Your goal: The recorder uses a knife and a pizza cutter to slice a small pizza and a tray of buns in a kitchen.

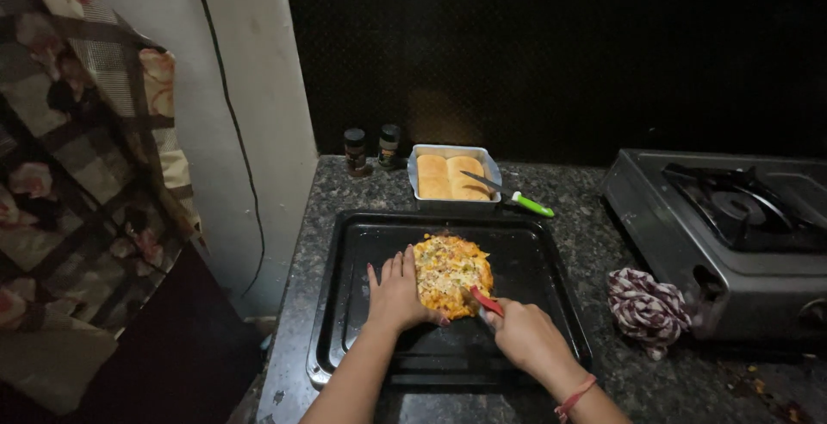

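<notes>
Black baking tray [362, 243] is sitting on the counter with my little topped pizza [448, 273] on it. Left hand [398, 295], fingers together, is pressing its edge; right hand [527, 336] is gripping a red-handled knife [487, 302], just starting the cut, nothing sliced yet.

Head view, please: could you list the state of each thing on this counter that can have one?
Small pizza: whole, lying flat in the black tray.
Left hand: flat against the pizza's left edge.
Right hand: closed on a red-handled tool at the pizza's lower edge.
Bun tin: uncovered, buns inside.
Green-handled knife: resting across the tin's rim.
Two spice jars: upright, capped.
Stove: no flame visible.
Cloth: crumpled.
</notes>
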